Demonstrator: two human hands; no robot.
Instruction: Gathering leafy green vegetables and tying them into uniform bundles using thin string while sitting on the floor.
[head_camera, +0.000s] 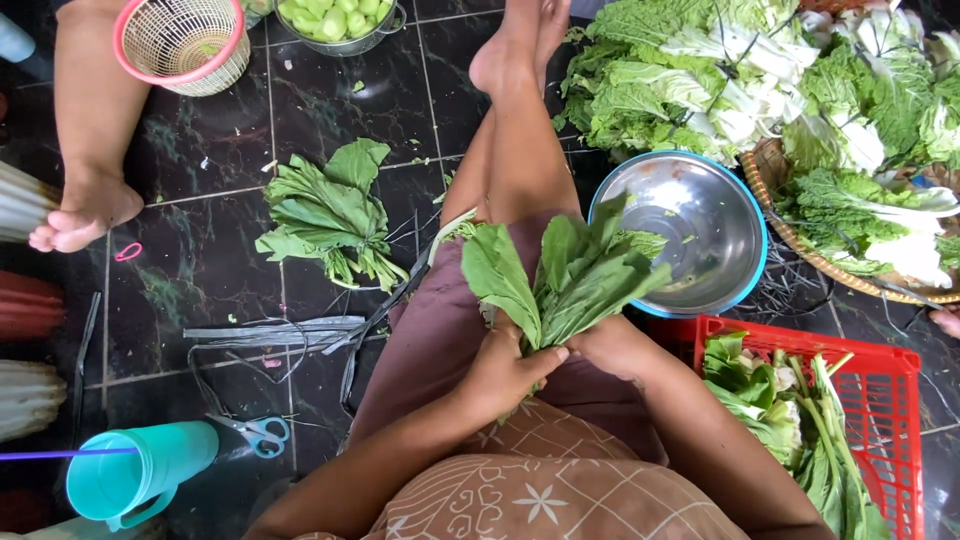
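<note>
Over the lap, the left hand (503, 372) and right hand (612, 347) both clasp the stems of a bunch of leafy greens (560, 275), beside a steel bowl (700, 235) and a red crate (890, 400) of greens

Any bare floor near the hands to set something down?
Free: dark tile between the loose leaf pile and the left foot, and tile between that pile and the scissors, apart from strips. The steel bowl is nearly empty. Crowded: right side, red crate and woven tray. Both hands grip a leaf bunch.
</note>
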